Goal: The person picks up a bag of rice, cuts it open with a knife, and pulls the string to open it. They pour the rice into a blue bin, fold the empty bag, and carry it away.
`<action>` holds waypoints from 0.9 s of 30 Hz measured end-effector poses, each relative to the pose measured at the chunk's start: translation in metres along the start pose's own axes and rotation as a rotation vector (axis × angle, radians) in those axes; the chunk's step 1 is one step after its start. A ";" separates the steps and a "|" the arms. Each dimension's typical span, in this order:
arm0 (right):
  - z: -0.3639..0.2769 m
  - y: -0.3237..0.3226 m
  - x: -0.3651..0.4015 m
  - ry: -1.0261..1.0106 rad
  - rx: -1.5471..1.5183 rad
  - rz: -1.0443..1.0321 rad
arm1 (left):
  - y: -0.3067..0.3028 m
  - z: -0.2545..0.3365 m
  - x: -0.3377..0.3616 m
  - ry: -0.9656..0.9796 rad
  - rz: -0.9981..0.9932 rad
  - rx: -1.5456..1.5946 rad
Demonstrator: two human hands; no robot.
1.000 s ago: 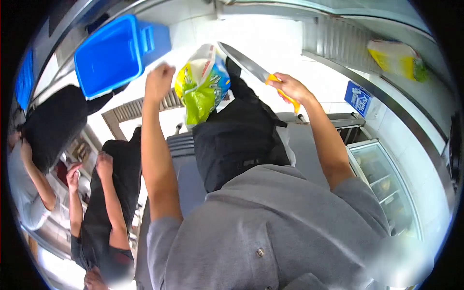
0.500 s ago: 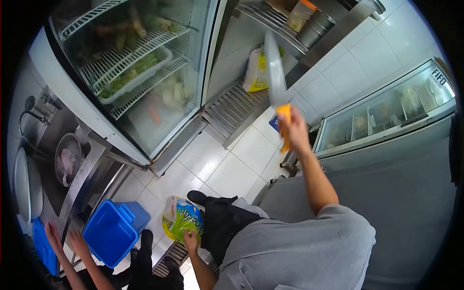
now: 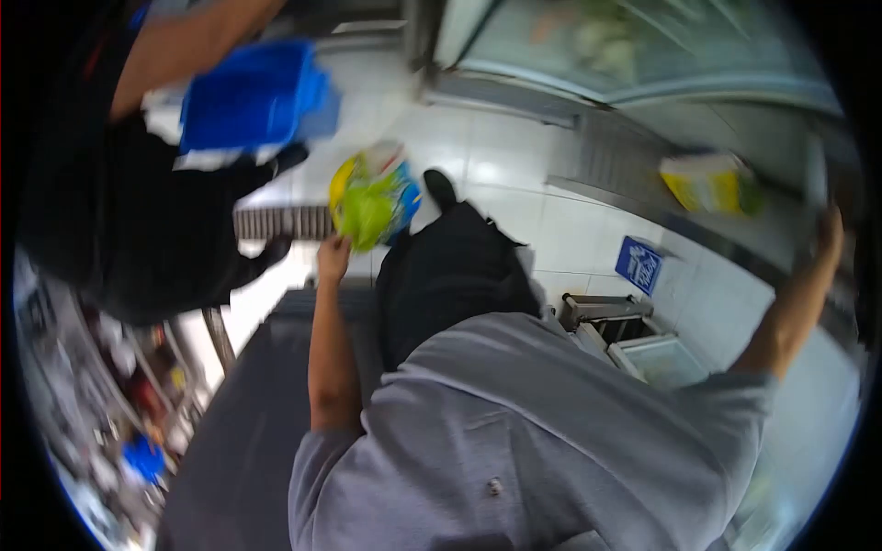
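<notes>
A view straight down a person's own grey shirt (image 3: 551, 432) is being shown, and much of it is being blurred by motion. One green-and-yellow bag (image 3: 372, 197) is being held out in front of the body, above the white tiled floor (image 3: 496, 156), by the left hand (image 3: 333, 259), whose fingers are being kept closed on the bag's near edge. The bag's long axis is being carried up the picture, away from the person, with a slight lean to the right. Its far end is being pointed at the floor near one blue bin (image 3: 248, 96). The right hand (image 3: 831, 230) is being raised far out at the right edge, and whether its fingers are being spread or closed on anything cannot be told through the blur. One yellow packet (image 3: 707, 182) is being carried on a low shelf (image 3: 616, 161), with one blue sign (image 3: 638, 264) being shown below it. One co-worker in black (image 3: 101, 211) is being seen at the left, beside the bin.
</notes>
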State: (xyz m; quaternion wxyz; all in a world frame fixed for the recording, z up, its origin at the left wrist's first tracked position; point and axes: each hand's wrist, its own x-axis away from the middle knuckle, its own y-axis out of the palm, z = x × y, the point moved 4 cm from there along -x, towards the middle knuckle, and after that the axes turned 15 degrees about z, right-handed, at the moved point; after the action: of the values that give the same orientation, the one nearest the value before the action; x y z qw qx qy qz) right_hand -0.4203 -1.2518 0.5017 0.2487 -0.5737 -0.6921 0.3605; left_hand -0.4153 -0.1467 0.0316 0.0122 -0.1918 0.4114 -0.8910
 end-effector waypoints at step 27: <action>-0.010 0.611 0.902 -1.435 0.022 -1.882 | 0.112 0.079 -0.030 -0.873 0.663 0.941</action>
State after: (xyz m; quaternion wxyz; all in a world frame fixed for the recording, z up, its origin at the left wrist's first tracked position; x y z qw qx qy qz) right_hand -0.2339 -0.3221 -0.0337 -0.0243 0.4973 -0.8203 0.2813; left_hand -0.3754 -0.2729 -0.0146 0.5264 -0.3696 -0.0218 -0.7654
